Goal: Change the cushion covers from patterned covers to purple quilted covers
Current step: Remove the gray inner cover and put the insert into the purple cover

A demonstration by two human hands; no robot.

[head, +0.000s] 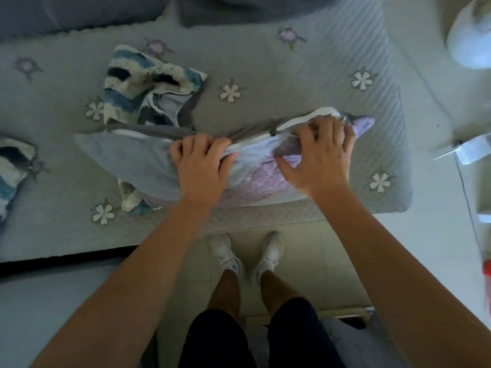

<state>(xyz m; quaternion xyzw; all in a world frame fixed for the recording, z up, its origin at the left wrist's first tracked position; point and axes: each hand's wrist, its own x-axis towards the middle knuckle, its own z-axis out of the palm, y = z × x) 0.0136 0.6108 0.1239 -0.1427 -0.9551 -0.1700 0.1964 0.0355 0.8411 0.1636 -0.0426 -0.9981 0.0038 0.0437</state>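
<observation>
Cushion (127,160) lies under both hands on the flowered quilted mat (292,75), partly inside the purple quilted cover (265,176). The left hand (200,162) pinches the cover's opening edge, fingers curled tight. The right hand (318,155) hooks its fingers over the cover's far edge, thumb spread across the quilting. A patterned cover (143,83) lies crumpled beyond the left hand.

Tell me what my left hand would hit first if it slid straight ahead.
The left hand grips the cushion edge; past it, probably only the quilted spread near a white flower. The patterned cover seems left of that line.
</observation>
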